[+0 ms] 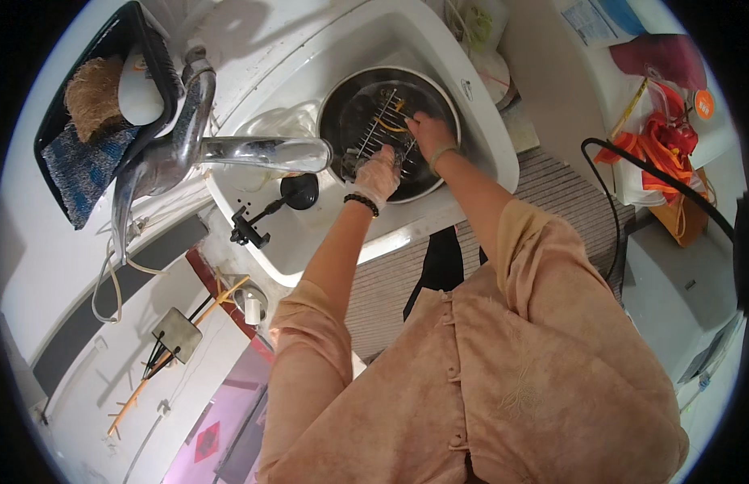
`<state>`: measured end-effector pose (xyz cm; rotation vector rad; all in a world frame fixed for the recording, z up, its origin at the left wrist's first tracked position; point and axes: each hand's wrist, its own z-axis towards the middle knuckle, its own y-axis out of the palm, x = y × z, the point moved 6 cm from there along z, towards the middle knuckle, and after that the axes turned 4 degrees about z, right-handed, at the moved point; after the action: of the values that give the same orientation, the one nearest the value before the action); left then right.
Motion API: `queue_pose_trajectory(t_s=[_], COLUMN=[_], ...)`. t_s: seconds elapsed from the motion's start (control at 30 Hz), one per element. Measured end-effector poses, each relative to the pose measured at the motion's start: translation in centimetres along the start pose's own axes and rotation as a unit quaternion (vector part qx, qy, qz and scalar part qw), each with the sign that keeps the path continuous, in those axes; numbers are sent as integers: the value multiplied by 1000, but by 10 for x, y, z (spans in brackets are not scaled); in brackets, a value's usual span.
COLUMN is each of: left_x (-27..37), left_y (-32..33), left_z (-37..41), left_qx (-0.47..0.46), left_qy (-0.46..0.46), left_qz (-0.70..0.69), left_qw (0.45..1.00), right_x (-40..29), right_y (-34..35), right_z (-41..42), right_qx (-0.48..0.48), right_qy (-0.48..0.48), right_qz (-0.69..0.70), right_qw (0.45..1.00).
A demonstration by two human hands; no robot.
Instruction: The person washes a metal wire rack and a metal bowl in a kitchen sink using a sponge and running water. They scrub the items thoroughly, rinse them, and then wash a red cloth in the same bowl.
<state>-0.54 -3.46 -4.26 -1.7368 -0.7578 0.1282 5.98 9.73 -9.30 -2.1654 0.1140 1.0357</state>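
A wire rack (374, 130) with thin metal bars lies tilted in a round dark-bottomed metal basin (344, 91), which stands in a white sink (489, 127). My left hand (377, 175), in a clear plastic glove with a dark bead bracelet at the wrist, grips the rack's near end; some of its fingers are hidden. Dark crinkled material (350, 162) shows beside it, too unclear to name. My right hand (434, 136), with a pale band at the wrist, holds the rack's right side. A curved yellow strip (389, 126) lies across the bars by its fingertips.
A chrome faucet (265, 153) reaches over the basin's left rim. A black clamp-like holder (265, 212) sits at the sink's left. Beyond the faucet, a black tray (54, 127) holds a fibre brush (93, 97) and a blue cloth (87, 169). A black cable (652, 163) loops at right.
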Motion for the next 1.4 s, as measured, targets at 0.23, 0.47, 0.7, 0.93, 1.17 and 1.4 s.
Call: queue_pose_trajectory(t_s=[0.23, 0.47, 0.7, 0.93, 1.17, 1.4], left_x=[4, -44, -6, 1, -79, -65], left_y=[4, 15, -27, 10, -56, -57], left_z=[7, 16, 19, 13, 8, -9], left_qx=[3, -59, -120, -122, 258, 293], left_qy=[-52, -153, -149, -17, -183, -204], left_qz=[-9, -102, -382, 136, -53, -131], left_qw=[999, 981, 904, 983, 947, 925], right_x=[-10, -9, -5, -7, -21, -69], right_y=[-2, 1, -2, -3, -16, -69], right_z=[-5, -3, -1, 2, -5, -40], right_qx=[-35, -23, -46, -29, -8, 27], right_qy=[36, 6, -4, -2, -19, -100], right_qz=[4, 4, -22, 26, 38, 3], right_qw=[999, 1000, 999, 999, 999, 995])
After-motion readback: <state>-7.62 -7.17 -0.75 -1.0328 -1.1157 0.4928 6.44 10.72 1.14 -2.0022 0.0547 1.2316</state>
